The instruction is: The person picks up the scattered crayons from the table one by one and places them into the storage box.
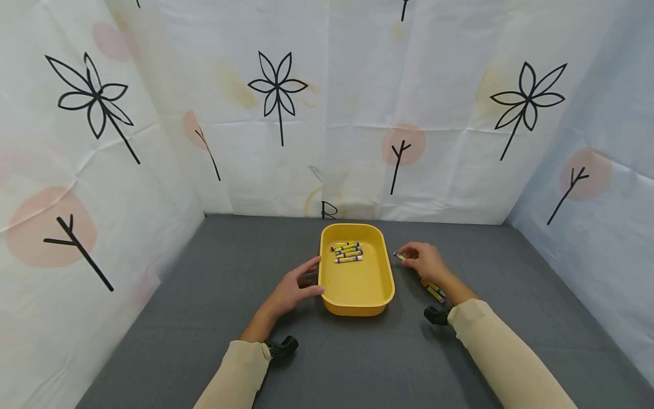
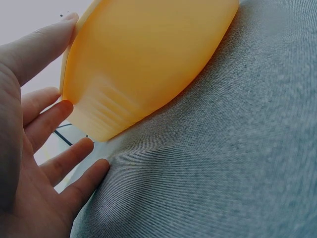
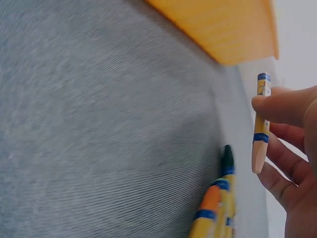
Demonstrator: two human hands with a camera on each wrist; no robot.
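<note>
- Reaching in from 8 o'clock of the yellow tray (image 1: 357,292), 12 being its far end, is my left sleeve (image 1: 232,375); my right sleeve (image 1: 506,352) comes from 4 o'clock, both cream.
- At each cuff sits a black wrist device, the left one (image 1: 283,347) at about half past 7.
- Between 8 and 9 o'clock, my left grip (image 1: 291,289) is spread wide and relaxed, thumb and fingertips touching the tray's side.
- Between 3 and 4 o'clock, loose crayons (image 1: 435,291) lie together on the grey counter (image 1: 194,307) by my right wrist; one tip is orange (image 3: 212,197), another dark green (image 3: 227,156).
- Near 3 o'clock, my right grip (image 1: 426,261) is narrow, pinching a pale-tipped crayon (image 3: 260,129) between thumb and fingers.
- That crayon, yellow-wrapped with blue bands, is raised off the counter just outside the tray's rim, around half past 2.
- Inside the tray, toward 11 o'clock, several yellow-wrapped crayons (image 1: 349,254) lie in a small row.
- Beyond, at 12, hangs a white backdrop (image 1: 352,102) with black plant drawings (image 1: 277,86) and peach discs (image 1: 403,136).
</note>
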